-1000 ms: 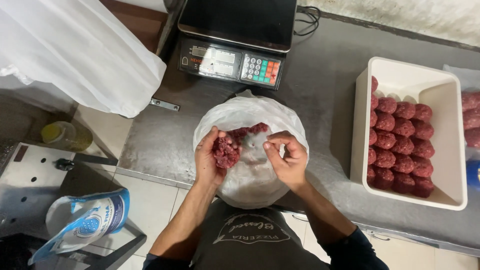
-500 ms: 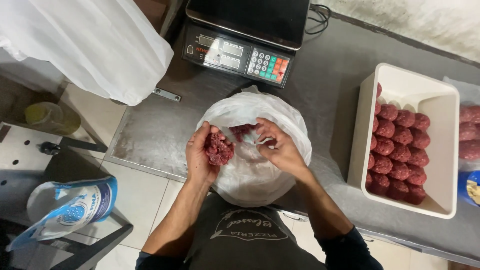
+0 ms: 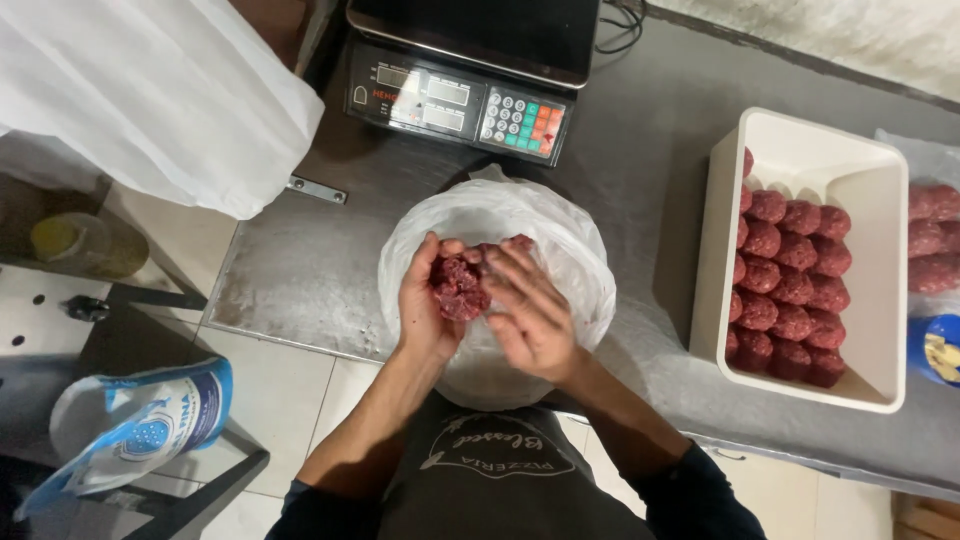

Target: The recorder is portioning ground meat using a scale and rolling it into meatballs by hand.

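Over a plastic-lined bowl [image 3: 560, 250] at the edge of a steel counter [image 3: 640, 150]: two bare hands shaping a lump of raw minced meat [image 3: 458, 288]. Left hand [image 3: 425, 305] cupped under and around the lump, fingers curled, clasping it from the left. Right hand [image 3: 530, 310] laid flat w/ fingers spread, pressing against the lump's right side; grasping nothing of its own, just pushing. Half a sec ago, right hand apart from the lump and pinching at meat deeper in the bowl; now brought across and closed onto the lump. Reads as picking-off done and rolling begun, judged from the pose. More mince showing just beyond the fingertips, inside the bowl.

Beyond the hands, toward the wall: digital scale [image 3: 470, 75] w/ coloured keypad. Right of the grip, well apart: white rectangular tub [image 3: 870, 290], its near-left part filled w/ rows of finished meatballs [image 3: 785, 285]. Further right, more meatballs [image 3: 935, 235] on plastic wrap. Left of the grip, past the counter edge: white plastic bag [image 3: 150, 90] hanging, plus a blue-and-white pouch [image 3: 140, 425] lower down.
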